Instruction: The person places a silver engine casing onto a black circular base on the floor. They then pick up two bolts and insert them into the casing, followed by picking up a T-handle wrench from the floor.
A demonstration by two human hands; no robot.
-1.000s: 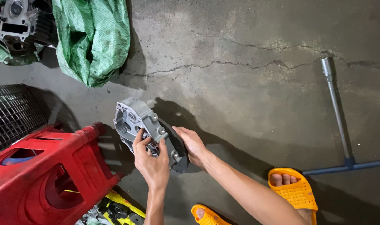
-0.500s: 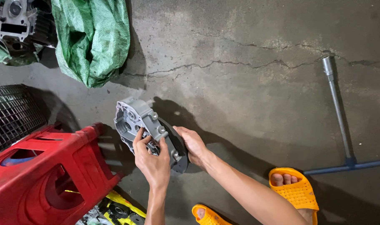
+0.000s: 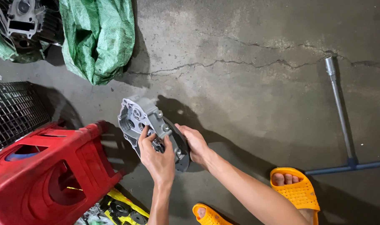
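While the person crouches over a cracked concrete floor (image 3: 248,100), both hands close around a grey cast-metal engine casing (image 3: 145,121), held tilted just above the ground near the centre of the view. The left hand (image 3: 158,156) grips its lower edge from 6 o'clock, fingers curled over the rim and into the hollow, ribbed inner face. The right hand (image 3: 195,143) clasps the dark, rounded back from 4 o'clock. The casing looks rigid, fairly heavy for its size and probably oily, with bolt bosses and thin cast edges; a firm hold on the thick outer rim seems safest, away from the machined holes. At 8 o'clock lies a glossy red plastic stool (image 3: 44,171) on its side, with a black wire grid (image 3: 12,110) at 9 o'clock. A crumpled green woven sack (image 3: 100,35) sits at 11 o'clock beside a finned engine block (image 3: 25,21). A long steel T-handle wrench (image 3: 342,121) rests at 3 o'clock. Orange rubber sandals (image 3: 298,191) show at 5 o'clock.
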